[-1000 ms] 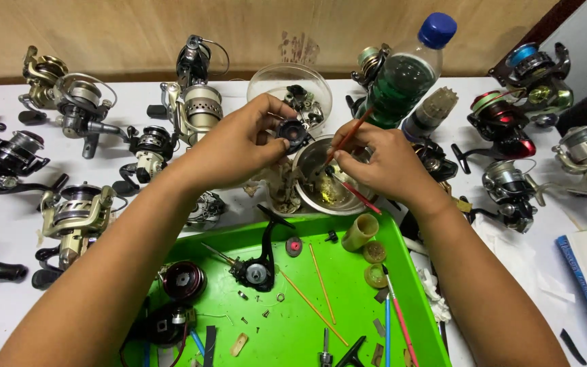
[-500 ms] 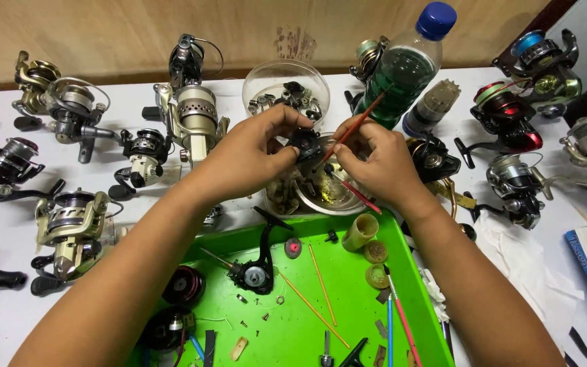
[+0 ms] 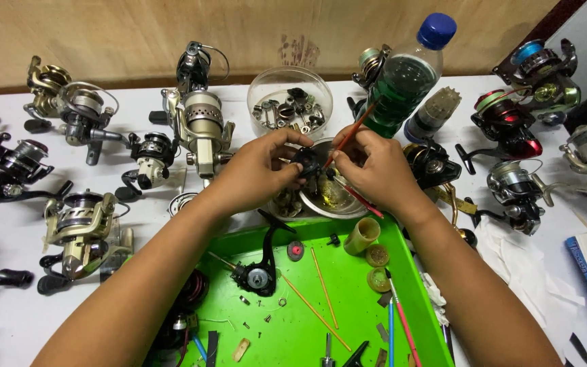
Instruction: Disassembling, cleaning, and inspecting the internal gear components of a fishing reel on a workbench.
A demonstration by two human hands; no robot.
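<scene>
White bench crowded with reels, and I'm watching my left hand (image 3: 256,173) pinch a small black part (image 3: 305,162) over the metal bowl (image 3: 331,197) while right-hand fingers (image 3: 368,163) grip the red brush (image 3: 351,134); one slip drops it into the bowl, I'd say.

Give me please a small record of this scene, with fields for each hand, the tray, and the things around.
left hand: holds a small black reel part over a metal bowl
right hand: holds a red-handled brush against that part
tray: green, with a black reel body, thin sticks, tiny screws
around: many fishing reels, a clear tub of parts, a green bottle
</scene>
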